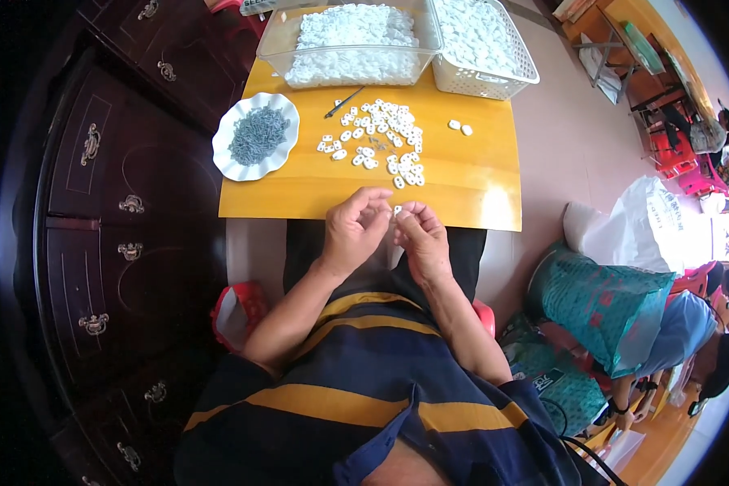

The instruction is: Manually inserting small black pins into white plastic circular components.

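Note:
Just off the table's near edge, my right hand (424, 243) pinches a small white plastic piece (398, 210) with a dark hole between thumb and fingertips. My left hand (351, 231) is close beside it, thumb and fingers drawn together toward the piece. Whatever those left fingertips hold, if anything, is too small to make out. Beyond my hands, many loose white two-holed pieces (393, 117) are scattered on the wooden table (292, 198). A few tiny grey bits (378, 144) lie among them. A white scalloped dish (221, 146) at the left holds a heap of small grey rod-like parts (259, 134).
A dark pointed tool (344, 103) lies behind the pieces. At the far edge stand a clear bin (269, 53) and a white perforated basket (482, 83), both full of white pieces. Dark cabinets (109, 202) line the left. Teal bags (599, 300) and seated people are at the right.

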A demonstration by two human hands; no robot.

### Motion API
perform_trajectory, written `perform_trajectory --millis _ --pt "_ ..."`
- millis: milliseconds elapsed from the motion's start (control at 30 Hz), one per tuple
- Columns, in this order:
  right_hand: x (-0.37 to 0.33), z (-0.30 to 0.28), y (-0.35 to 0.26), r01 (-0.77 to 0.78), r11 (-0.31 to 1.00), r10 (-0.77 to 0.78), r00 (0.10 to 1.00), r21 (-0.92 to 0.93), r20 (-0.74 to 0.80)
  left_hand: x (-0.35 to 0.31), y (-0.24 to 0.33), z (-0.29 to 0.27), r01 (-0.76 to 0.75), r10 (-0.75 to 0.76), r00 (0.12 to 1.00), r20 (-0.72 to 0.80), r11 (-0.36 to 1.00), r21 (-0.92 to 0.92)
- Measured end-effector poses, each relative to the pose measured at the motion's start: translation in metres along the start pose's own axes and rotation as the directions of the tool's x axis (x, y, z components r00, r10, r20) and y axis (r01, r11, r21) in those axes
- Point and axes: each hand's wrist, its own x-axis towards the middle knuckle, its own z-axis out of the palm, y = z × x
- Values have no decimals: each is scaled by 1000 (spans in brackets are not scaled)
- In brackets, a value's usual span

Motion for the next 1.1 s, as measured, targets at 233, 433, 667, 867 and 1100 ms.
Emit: perform_trajectory --millis 233,433,667,867,1100 --pt "-2 9 -1 44 994 -49 998 -95 -44 2 -1 -2 15 -16 1000 -20 999 -35" --pt "-4 11 -2 47 994 -50 999 -96 -21 2 -2 -3 35 -35 999 -7 999 -16" --pt "-5 13 -2 127 957 -145 988 -262 -49 2 -2 -6 33 -34 999 15 999 12" --pt "-1 5 10 261 825 -316 949 -501 -25 4 1 -3 -3 0 1000 29 997 76" --pt "-4 3 11 252 735 -357 933 -630 -42 0 -9 4 50 -53 998 41 997 61"
